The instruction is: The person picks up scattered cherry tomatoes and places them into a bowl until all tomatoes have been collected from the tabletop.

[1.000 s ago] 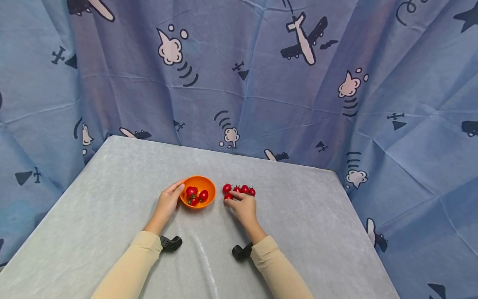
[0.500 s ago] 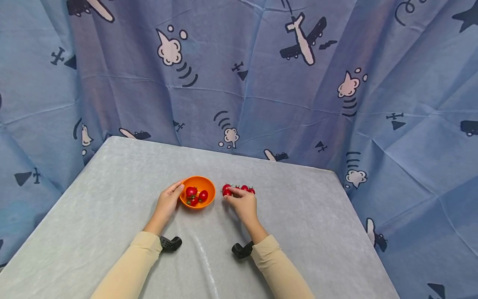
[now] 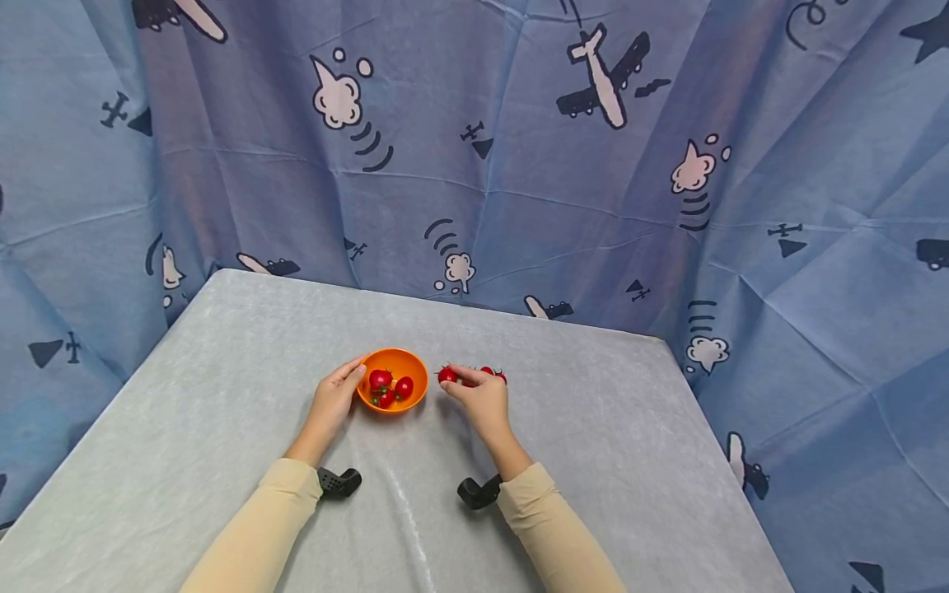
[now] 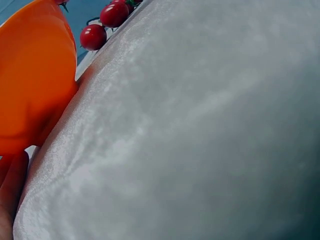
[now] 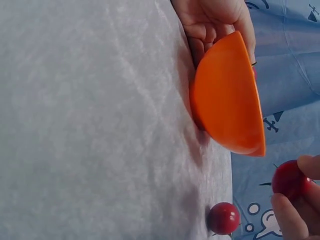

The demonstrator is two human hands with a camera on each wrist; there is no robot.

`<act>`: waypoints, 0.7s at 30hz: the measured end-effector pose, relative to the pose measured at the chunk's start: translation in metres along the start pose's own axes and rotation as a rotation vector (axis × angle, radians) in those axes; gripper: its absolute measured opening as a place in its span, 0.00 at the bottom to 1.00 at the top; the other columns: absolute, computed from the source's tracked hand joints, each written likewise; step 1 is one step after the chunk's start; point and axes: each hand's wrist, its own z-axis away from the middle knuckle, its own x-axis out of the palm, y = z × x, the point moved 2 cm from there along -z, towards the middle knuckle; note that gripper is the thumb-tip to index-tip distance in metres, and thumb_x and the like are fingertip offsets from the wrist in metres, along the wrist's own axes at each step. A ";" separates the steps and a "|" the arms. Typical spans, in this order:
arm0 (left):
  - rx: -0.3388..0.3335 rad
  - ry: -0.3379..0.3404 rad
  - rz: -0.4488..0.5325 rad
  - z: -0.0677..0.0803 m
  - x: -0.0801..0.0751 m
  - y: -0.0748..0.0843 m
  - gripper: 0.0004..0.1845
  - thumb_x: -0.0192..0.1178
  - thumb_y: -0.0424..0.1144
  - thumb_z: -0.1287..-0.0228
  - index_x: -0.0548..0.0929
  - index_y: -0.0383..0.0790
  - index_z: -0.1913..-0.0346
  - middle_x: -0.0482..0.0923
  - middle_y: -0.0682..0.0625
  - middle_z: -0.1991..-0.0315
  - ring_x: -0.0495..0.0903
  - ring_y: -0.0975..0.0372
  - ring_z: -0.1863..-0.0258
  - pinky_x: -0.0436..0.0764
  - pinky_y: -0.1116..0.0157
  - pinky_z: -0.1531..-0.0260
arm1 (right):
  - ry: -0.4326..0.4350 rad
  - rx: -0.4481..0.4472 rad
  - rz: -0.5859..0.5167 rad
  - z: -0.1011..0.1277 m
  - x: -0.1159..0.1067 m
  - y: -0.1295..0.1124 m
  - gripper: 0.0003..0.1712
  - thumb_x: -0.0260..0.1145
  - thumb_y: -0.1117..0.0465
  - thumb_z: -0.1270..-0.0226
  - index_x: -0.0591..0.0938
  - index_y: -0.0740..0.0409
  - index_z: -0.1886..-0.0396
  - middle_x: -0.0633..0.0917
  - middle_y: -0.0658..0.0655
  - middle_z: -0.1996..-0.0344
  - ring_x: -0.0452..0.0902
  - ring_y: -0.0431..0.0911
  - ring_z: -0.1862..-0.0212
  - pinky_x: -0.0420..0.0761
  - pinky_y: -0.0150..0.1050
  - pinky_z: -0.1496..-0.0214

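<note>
An orange bowl [image 3: 393,360] stands on the table with several cherry tomatoes [image 3: 381,380] inside it. My left hand [image 3: 333,403] holds the bowl's left rim, thumb at the edge and fingers around the outer wall. To the right of the bowl, my right hand [image 3: 485,405] pinches a cherry tomato [image 5: 290,179] between thumb and fingertips, raised off the table in the right wrist view. Other cherry tomatoes [image 4: 93,37] lie on the table beyond that hand, partly hidden by it in the head view. One loose tomato [image 5: 224,218] shows below the held one in the right wrist view.
A pale cloth covers the table [image 3: 593,428]. Behind and beside it hangs a blue curtain [image 3: 415,165] printed with airplanes. A black device sits on each wrist, by the left cuff [image 3: 339,483] and the right cuff [image 3: 478,492].
My right hand has taken hold of the nearest loose tomato and moved it up, away from me and slightly left. The left hand and the bowl have stayed in place.
</note>
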 end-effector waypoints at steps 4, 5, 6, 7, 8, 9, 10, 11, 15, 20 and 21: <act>0.001 0.002 -0.007 -0.001 0.000 -0.001 0.25 0.52 0.45 0.23 0.73 0.36 0.31 0.69 0.42 0.28 0.63 0.55 0.25 0.63 0.58 0.25 | -0.008 0.000 -0.019 0.000 0.002 -0.003 0.17 0.78 0.62 0.48 0.90 0.59 0.56 0.90 0.61 0.55 0.82 0.52 0.51 0.84 0.28 0.59; 0.002 0.002 -0.007 -0.002 0.000 -0.001 0.25 0.52 0.45 0.23 0.73 0.36 0.31 0.69 0.42 0.29 0.63 0.55 0.25 0.64 0.58 0.25 | -0.006 0.001 -0.021 0.000 0.002 -0.004 0.17 0.78 0.62 0.48 0.90 0.58 0.56 0.90 0.60 0.55 0.82 0.51 0.51 0.84 0.28 0.59; 0.002 0.003 -0.006 -0.002 0.000 -0.002 0.25 0.52 0.45 0.23 0.73 0.36 0.31 0.69 0.42 0.29 0.63 0.55 0.25 0.64 0.58 0.25 | -0.005 0.000 -0.023 0.000 0.002 -0.005 0.17 0.78 0.62 0.49 0.91 0.58 0.56 0.90 0.60 0.55 0.82 0.51 0.51 0.84 0.28 0.59; 0.003 0.004 -0.005 -0.002 0.000 -0.002 0.25 0.52 0.45 0.23 0.73 0.36 0.31 0.69 0.42 0.29 0.63 0.55 0.25 0.64 0.58 0.25 | -0.004 0.000 -0.021 -0.001 0.003 -0.005 0.17 0.78 0.62 0.49 0.91 0.57 0.56 0.90 0.60 0.55 0.81 0.50 0.51 0.83 0.27 0.60; 0.003 0.004 -0.004 -0.002 0.000 -0.002 0.25 0.52 0.45 0.23 0.73 0.36 0.31 0.69 0.42 0.29 0.63 0.55 0.25 0.64 0.58 0.25 | -0.003 -0.001 -0.017 -0.001 0.003 -0.006 0.17 0.79 0.62 0.49 0.91 0.57 0.57 0.90 0.60 0.55 0.81 0.49 0.51 0.83 0.27 0.60; 0.003 0.004 -0.002 -0.002 0.000 -0.002 0.25 0.52 0.45 0.23 0.73 0.36 0.31 0.69 0.42 0.29 0.63 0.55 0.25 0.64 0.58 0.25 | -0.003 -0.003 -0.014 -0.001 0.004 -0.007 0.17 0.79 0.62 0.50 0.91 0.57 0.57 0.90 0.59 0.55 0.81 0.49 0.51 0.83 0.27 0.60; 0.004 0.004 -0.001 -0.002 0.000 -0.002 0.25 0.52 0.45 0.23 0.73 0.35 0.31 0.69 0.42 0.29 0.63 0.55 0.25 0.64 0.58 0.25 | -0.003 -0.004 -0.008 -0.001 0.005 -0.007 0.18 0.79 0.61 0.50 0.91 0.57 0.56 0.90 0.59 0.55 0.81 0.48 0.52 0.83 0.27 0.60; 0.004 0.004 0.000 -0.002 0.000 -0.002 0.25 0.52 0.45 0.23 0.73 0.35 0.31 0.69 0.42 0.29 0.63 0.56 0.25 0.64 0.58 0.25 | -0.006 -0.005 -0.002 -0.001 0.005 -0.008 0.18 0.79 0.61 0.49 0.91 0.57 0.56 0.90 0.59 0.55 0.81 0.48 0.52 0.82 0.27 0.61; 0.001 0.005 0.004 -0.002 0.000 -0.002 0.25 0.52 0.45 0.23 0.73 0.36 0.31 0.69 0.42 0.29 0.64 0.56 0.25 0.64 0.58 0.25 | -0.018 0.004 0.011 -0.001 0.009 -0.011 0.18 0.78 0.60 0.47 0.90 0.56 0.55 0.90 0.58 0.54 0.82 0.48 0.52 0.84 0.29 0.59; -0.003 0.003 0.009 -0.001 0.000 -0.001 0.25 0.52 0.45 0.23 0.73 0.36 0.31 0.69 0.42 0.29 0.64 0.56 0.25 0.64 0.59 0.25 | -0.026 0.012 -0.010 0.000 0.013 -0.016 0.17 0.78 0.61 0.46 0.90 0.56 0.54 0.90 0.59 0.55 0.84 0.50 0.48 0.87 0.37 0.53; -0.004 0.002 0.009 -0.001 0.000 0.000 0.25 0.52 0.45 0.23 0.73 0.36 0.31 0.69 0.43 0.29 0.63 0.56 0.25 0.63 0.59 0.25 | -0.027 0.013 -0.017 -0.001 0.014 -0.016 0.17 0.78 0.61 0.46 0.90 0.57 0.54 0.90 0.59 0.55 0.84 0.50 0.47 0.87 0.38 0.52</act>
